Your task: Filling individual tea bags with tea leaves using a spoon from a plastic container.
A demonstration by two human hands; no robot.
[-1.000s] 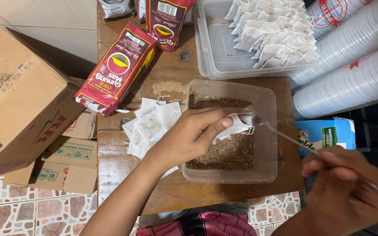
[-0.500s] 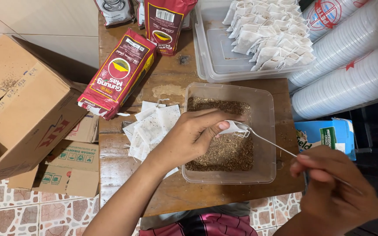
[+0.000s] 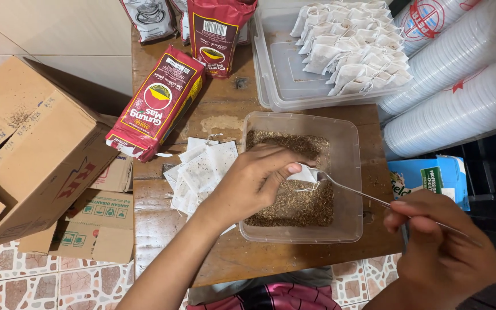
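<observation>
While my left hand fingers pinch the small filter bag over the clear tub, my right hand fingers grip the spoon; tilting could spill tea beside the tub.

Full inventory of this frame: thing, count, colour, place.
small filter bag: 1, white, pinched in left hand over tub
spoon: 1, metal, tip at bag mouth
tub: 1, clear, holds brown loose tea, table centre
empty bags: pile, white, left of tub
filled bags: many, white, in clear tray behind
red packets: 2, one lying, one upright
lid stacks: white, right
cardboard boxes: brown, floor left
left hand: holds bag
right hand: holds spoon
</observation>
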